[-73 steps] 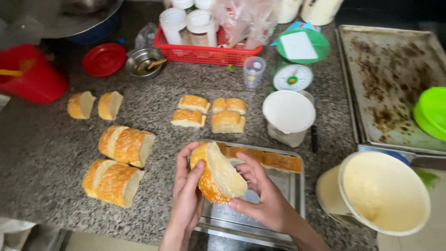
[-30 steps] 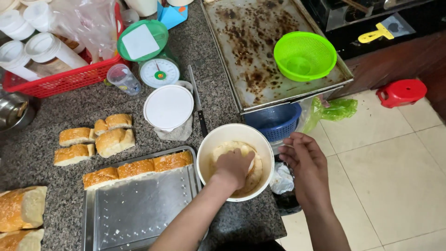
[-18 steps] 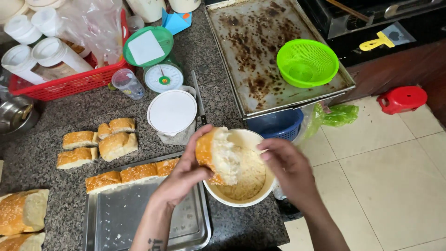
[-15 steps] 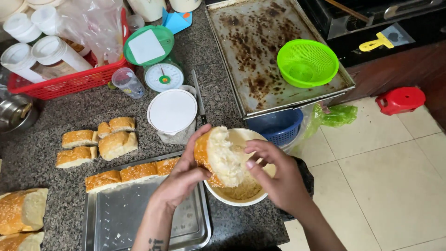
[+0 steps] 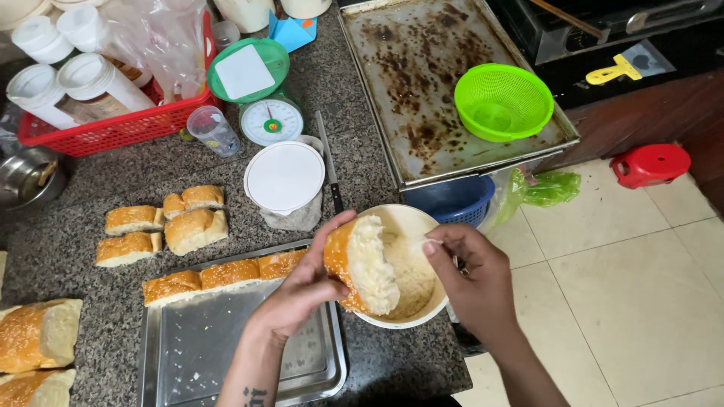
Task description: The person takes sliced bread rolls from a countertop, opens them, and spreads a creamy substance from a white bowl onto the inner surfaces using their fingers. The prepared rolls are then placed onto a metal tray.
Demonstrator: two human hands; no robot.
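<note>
Right hand [image 5: 471,283] has lifted off bread [image 5: 362,264], left hand [image 5: 302,290] still holding.

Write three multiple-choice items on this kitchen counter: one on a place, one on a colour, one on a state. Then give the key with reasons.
1. Where does the colander sit?
A. on the stained baking sheet
B. on the floor
C. in the red basket

2. What colour is the stool on the floor?
A. blue
B. red
C. white

3. How is the bread in the left hand?
A. whole and uncut
B. lying on the steel tray
C. cut side coated, held over the bowl

Key: 1 A, the green colander rests on the sheet's right part. 2 B, its top is plainly red. 3 C, the left fingers grip the crust, the pale spread covers the cut face, and the right hand is beside it above the bowl.
</note>
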